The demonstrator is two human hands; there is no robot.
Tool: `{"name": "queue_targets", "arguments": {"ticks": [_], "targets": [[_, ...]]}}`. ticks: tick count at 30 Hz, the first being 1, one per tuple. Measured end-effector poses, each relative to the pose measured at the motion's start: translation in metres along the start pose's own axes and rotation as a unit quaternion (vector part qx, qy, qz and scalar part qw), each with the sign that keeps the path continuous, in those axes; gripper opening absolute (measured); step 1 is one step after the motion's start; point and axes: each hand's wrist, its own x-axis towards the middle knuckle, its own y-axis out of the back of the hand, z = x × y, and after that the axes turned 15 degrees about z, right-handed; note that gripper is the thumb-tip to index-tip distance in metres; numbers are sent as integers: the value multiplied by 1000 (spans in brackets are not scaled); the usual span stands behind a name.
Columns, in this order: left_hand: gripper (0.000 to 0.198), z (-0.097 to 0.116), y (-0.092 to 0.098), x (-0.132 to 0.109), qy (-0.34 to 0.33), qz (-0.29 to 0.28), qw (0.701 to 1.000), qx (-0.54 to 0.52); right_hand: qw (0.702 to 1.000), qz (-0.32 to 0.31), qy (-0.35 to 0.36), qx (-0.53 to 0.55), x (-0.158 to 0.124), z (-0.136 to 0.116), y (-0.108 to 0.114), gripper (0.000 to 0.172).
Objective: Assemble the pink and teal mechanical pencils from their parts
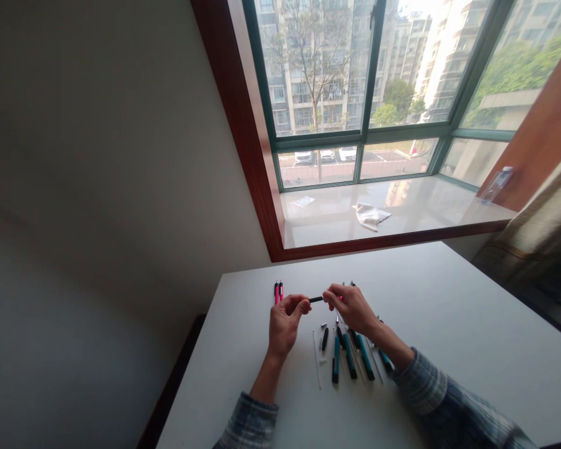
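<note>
Head view: I see the left hand (pixel 284 325) pinching the left end of a black tube (pixel 316 299) between thumb and fingers, while the right hand (pixel 350 307) pinches its right end. The tube lies between both hands, above the white worktop (pixel 243 324). Two pink-and-black pens (pixel 278 292) rest just beyond the left hand. Nearer me lie a white rod (pixel 316 360), a short black piece (pixel 325 338) and several teal barrels (pixel 365 360), the latter roughly side by side.

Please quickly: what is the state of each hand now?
Left hand: closed, pinching one end of a slim black cylindrical piece.
Right hand: closed at its other end; grip partly hidden.
</note>
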Motion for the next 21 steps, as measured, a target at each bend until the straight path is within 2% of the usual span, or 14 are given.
{"name": "queue_targets", "arguments": {"ticks": [5, 8, 12, 16, 17, 19, 21], "targets": [[35, 3, -2, -2, 52, 36, 996, -62, 998, 13, -28, 46, 0, -2, -4, 43], [42, 2, -4, -3, 100, 32, 987, -124, 996, 4, -52, 77, -3, -3, -11, 44], [37, -3, -6, -2, 145, 22, 972, -185, 996, -29, -49, 75, -5, -7, -13, 45], [40, -5, -4, -1, 190, 30, 955, -226, 997, -59, 22, 35, 4, -8, 10, 29], [41, -5, -3, -1, 200, 29, 952, -230, 998, -52, 44, 16, 8, -6, 19, 31], [41, -4, -1, -2, 219, 23, 945, -242, 996, -43, 74, -23, 14, 0, 37, 48], [40, -3, -1, -2, 233, 19, 938, -254, 992, -71, 82, -58, 18, 9, 49, 63]]}}
